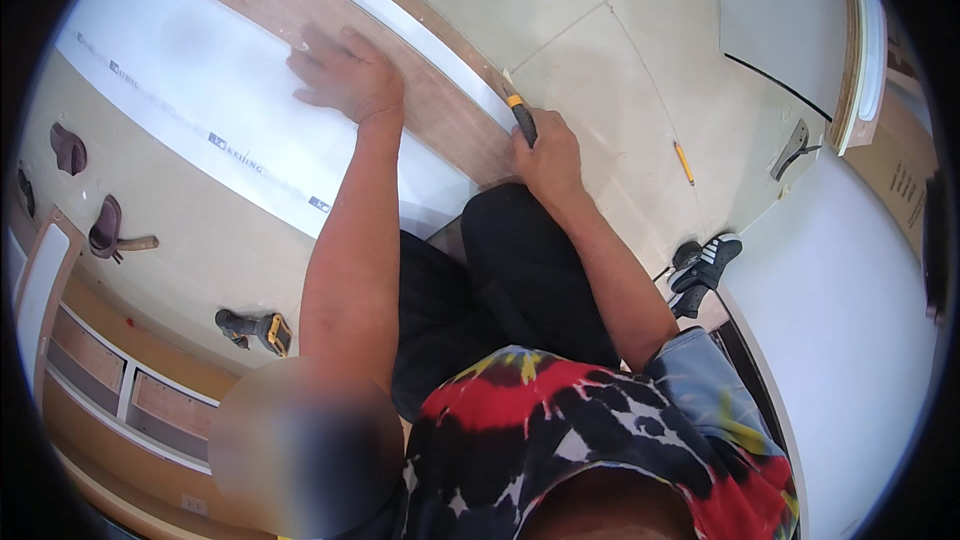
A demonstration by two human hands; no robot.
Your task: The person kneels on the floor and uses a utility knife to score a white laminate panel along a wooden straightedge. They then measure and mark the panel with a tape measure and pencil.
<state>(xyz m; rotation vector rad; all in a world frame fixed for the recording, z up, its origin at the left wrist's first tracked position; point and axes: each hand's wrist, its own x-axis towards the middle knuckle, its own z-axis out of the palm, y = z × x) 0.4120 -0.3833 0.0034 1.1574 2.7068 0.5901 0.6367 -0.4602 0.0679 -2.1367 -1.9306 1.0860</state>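
Observation:
A long panel lies across my knees and the floor, with a white sheet (200,60) bearing printed marks, a bare brown wood strip (440,90) and a narrow white strip (365,0) along its far side. My left hand (355,75) rests over the panel where white sheet and wood meet, fingers spread and slightly blurred, holding nothing visible. In my right hand (550,155) is a yellow-and-black utility knife (522,118), its tip pointing up and left at the panel's far edge. My fingers wrap round its dark handle; their undersides are hidden.
On the tiled floor lie a yellow pencil (683,163), a power drill (262,330), loose sandals (106,228) and black shoes (708,262). At lower left stands a cabinet frame (130,390). Large white boards (830,340) stand at the right, near a grey curved tool (793,150).

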